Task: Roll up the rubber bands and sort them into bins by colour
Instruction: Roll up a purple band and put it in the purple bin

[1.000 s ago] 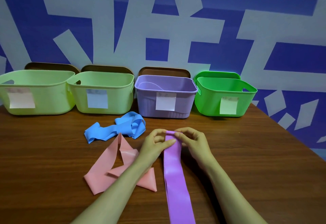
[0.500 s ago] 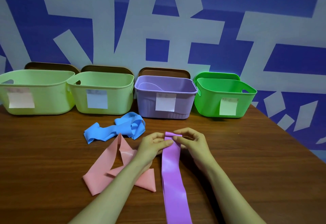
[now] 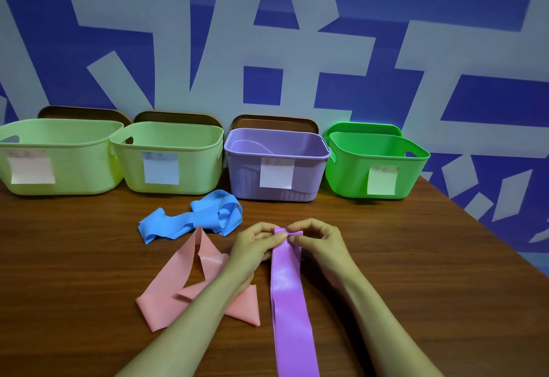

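Note:
A long purple rubber band [image 3: 289,296] lies flat on the wooden table [image 3: 74,258], running toward me. Its far end is folded over into a small roll. My left hand [image 3: 255,246] and my right hand [image 3: 319,241] both pinch that rolled end, fingertips meeting at its middle. A pink band [image 3: 178,281] lies crumpled to the left, partly under my left forearm. A blue band [image 3: 196,219] lies bunched behind it. Along the wall stand a purple bin [image 3: 276,162], a bright green bin [image 3: 377,165] and two pale green bins [image 3: 59,157] [image 3: 169,160], each with a paper label.
The table's right edge runs diagonally past the bright green bin. A blue and grey patterned wall [image 3: 267,50] rises right behind the bins. Brown lids lean behind three bins. A thin purple loop shows inside the purple bin.
The folded end of the purple band has been turned over a little more under both hands. The hands stay at the same spot. The other bands have not moved.

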A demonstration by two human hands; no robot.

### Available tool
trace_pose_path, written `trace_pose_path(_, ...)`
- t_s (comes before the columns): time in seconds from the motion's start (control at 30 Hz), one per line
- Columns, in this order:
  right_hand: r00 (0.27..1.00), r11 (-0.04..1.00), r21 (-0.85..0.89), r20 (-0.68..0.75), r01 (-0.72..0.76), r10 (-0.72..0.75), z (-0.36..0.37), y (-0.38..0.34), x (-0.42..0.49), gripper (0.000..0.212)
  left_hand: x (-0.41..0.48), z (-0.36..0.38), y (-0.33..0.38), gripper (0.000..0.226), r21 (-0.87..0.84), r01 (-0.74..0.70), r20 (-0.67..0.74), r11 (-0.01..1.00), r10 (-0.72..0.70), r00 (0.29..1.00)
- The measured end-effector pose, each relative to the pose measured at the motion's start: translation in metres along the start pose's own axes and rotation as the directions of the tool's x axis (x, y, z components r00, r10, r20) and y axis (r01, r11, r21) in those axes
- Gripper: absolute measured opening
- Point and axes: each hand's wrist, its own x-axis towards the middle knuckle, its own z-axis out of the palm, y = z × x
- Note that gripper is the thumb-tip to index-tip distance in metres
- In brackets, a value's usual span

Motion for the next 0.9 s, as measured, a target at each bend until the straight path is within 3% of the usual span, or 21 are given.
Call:
trace_pose_path(0.1,0.998,1.0,0.018,0.061,-0.026,0.024,-0.0028,0.0008,0.0027,0.023,-0.0007,-0.0004,0.0002,0.012,-0.027,-0.011,0.002,1.0,0.011,1.0)
trace_pose_path(0.2,0.999,0.997,0.069,0.018,-0.041,0.04,-0.0039,-0.0008,0.0042,0.012,-0.001,-0.0011,-0.001,0.013,-0.016,-0.029,0.003,0.999,0.029,1.0)
trace_pose_path(0.37,1.0,0.996,-0.088,0.024,-0.013,0.015,-0.0034,-0.0006,0.0014,0.016,-0.0015,-0.0003,-0.001,0.015,-0.03,-0.041,0.014,0.999,0.041,0.999)
trace_pose_path(0.5,0.998,1.0,-0.024,-0.051,0.021,-0.022,-0.0045,-0.0016,0.0018,0.009,-0.0009,0.0011,-0.0022,0.033,0.07,-0.024,0.023,0.997,0.023,0.999)
trace_pose_path(0.6,0.998,1.0,0.0,-0.054,0.024,-0.024,-0.0051,-0.0007,0.0017,0.004,-0.0014,0.0011,-0.0016,0.034,0.084,-0.002,-0.008,0.997,0.002,1.0)
trace_pose_path(0.9,0.999,0.999,-0.006,-0.042,0.033,-0.033,-0.0036,0.0002,0.0009,0.014,0.0002,0.0003,-0.0012,0.031,0.065,0.011,-0.043,0.998,-0.008,0.999)
